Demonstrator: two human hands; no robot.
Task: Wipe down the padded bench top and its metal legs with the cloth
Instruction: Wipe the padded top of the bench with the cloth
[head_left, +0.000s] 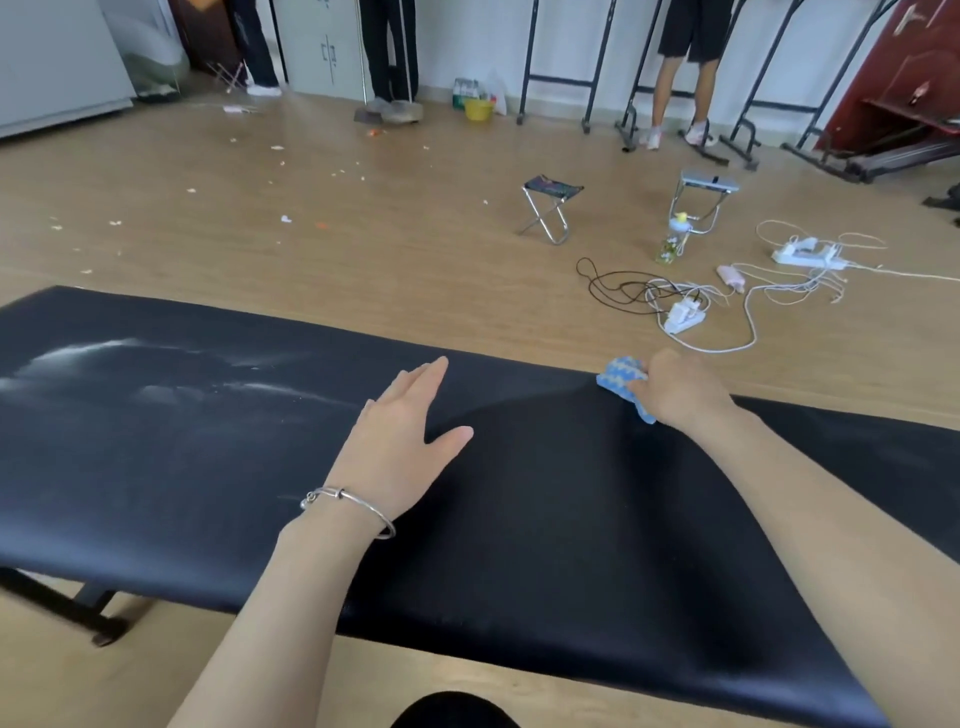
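now right hand (675, 387) grips cloth (621, 379), left hand (402, 431) flat on bench top (156, 441).

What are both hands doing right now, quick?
Left hand: open, flat on the bench top.
Right hand: gripping the cloth.

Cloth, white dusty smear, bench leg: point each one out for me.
cloth (618, 376), head view, on its exposed blue patterned fold.
white dusty smear (98, 354), head view, on its brightest streak.
bench leg (52, 597), head view, on the dark metal bar at lower left.
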